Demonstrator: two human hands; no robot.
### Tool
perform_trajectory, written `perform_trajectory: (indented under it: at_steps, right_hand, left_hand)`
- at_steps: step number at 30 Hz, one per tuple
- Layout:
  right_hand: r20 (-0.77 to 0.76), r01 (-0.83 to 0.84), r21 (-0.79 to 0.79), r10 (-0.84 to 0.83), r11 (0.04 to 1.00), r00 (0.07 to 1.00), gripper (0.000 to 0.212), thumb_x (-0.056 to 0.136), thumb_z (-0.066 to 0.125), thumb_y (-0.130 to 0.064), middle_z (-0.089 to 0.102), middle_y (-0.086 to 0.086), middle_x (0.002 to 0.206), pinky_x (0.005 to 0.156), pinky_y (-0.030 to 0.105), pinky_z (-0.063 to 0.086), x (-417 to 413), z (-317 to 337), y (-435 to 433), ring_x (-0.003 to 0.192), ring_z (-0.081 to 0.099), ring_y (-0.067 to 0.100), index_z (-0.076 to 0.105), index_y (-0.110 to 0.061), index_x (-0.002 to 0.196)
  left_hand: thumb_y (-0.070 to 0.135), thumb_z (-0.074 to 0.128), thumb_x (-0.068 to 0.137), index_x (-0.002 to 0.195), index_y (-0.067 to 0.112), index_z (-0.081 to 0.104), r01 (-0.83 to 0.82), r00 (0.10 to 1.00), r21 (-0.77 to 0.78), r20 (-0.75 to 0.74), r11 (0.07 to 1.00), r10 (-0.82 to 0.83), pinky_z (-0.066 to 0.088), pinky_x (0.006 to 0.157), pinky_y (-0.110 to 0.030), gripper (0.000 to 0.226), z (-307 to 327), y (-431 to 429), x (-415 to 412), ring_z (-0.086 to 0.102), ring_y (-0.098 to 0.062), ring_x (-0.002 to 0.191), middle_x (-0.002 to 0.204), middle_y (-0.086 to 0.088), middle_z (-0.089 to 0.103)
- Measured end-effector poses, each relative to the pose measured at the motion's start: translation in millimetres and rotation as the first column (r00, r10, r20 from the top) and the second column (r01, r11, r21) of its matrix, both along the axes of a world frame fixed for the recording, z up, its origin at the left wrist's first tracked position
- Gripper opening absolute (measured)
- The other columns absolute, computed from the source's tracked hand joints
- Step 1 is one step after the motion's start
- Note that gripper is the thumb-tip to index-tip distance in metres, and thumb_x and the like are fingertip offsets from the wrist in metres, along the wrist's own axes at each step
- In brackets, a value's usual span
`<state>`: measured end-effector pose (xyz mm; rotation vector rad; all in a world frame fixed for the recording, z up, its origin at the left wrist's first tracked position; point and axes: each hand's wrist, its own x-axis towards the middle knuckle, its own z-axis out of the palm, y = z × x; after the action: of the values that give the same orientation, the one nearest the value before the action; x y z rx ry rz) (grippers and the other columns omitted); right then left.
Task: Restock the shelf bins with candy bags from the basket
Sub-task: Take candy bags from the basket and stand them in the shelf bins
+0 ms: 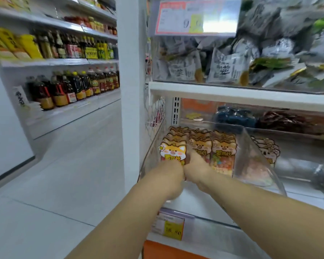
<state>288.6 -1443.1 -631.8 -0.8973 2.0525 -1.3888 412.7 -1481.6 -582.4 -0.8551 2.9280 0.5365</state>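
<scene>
Left hand [173,173], right hand [195,170]; three candy-bag rows [223,146].

Grocery shop aisle: shelves [64,62] of oil bottles [79,86], yellow price tag [173,231], clear bins [251,157] of candy bags [223,148].

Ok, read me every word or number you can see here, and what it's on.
"16. 80": yellow price tag on the lower shelf edge.
Candy bags: yellow characters, too blurred.
Upper price sign: blurred.
Grey packets: characters unreadable.
Bottle labels: too small.
</scene>
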Motion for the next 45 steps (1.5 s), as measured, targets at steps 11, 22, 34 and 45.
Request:
perform_trajectory:
  at_steps: [11,22,34,45]
  right_hand:
    - [-0.366,0.189,0.248,-0.089,0.950,0.926,0.074,0.069,0.089,-0.036,0.063,0.004,0.114,0.083,0.030,0.048,-21,5,10,0.108,0.061,0.026,0.047,-0.012,0.125]
    - [-0.443,0.174,0.248,-0.048,0.953,0.895,0.033,0.087,0.053,-0.010,0.069,0.009,0.108,0.085,0.038,0.054,-17,4,23,0.099,0.063,0.031,0.061,-0.017,0.118]
    - [-0.379,0.105,0.139,-0.045,0.985,0.924,0.067,0.091,0.054,0.002,0.060,0.011,0.134,0.101,0.038,0.048,-13,13,11,0.122,0.056,0.034,0.035,-0.019,0.152]
    - [-0.375,0.275,0.278,-0.160,0.920,0.913,0.034,0.087,0.053,-0.003,0.065,0.009,0.117,0.092,0.036,0.052,-24,6,25,0.111,0.060,0.031,0.063,-0.013,0.118]
  left_hand:
    - [0.013,0.045,0.101,0.149,0.017,0.038,0.147,0.928,0.009,0.346,0.989,-0.141,0.043,0.096,-0.033,0.049,-19,-24,-32,0.049,-0.032,0.130,0.147,-0.012,0.046]
    - [0.011,0.051,0.095,0.149,0.032,0.029,0.148,0.944,-0.173,0.319,0.974,-0.087,0.039,0.110,-0.048,0.062,-35,-16,-37,0.030,-0.039,0.137,0.146,-0.013,0.014]
    - [0.034,0.052,0.100,0.157,0.035,0.011,0.198,0.913,-0.065,0.375,0.978,-0.160,0.028,0.116,-0.056,0.069,-45,-17,-29,0.009,-0.040,0.147,0.159,-0.014,0.002]
    - [0.034,0.053,0.100,0.159,0.034,0.009,0.158,0.915,-0.074,0.386,0.985,-0.118,0.026,0.118,-0.056,0.074,-48,-20,-36,0.006,-0.039,0.149,0.160,-0.006,-0.006]
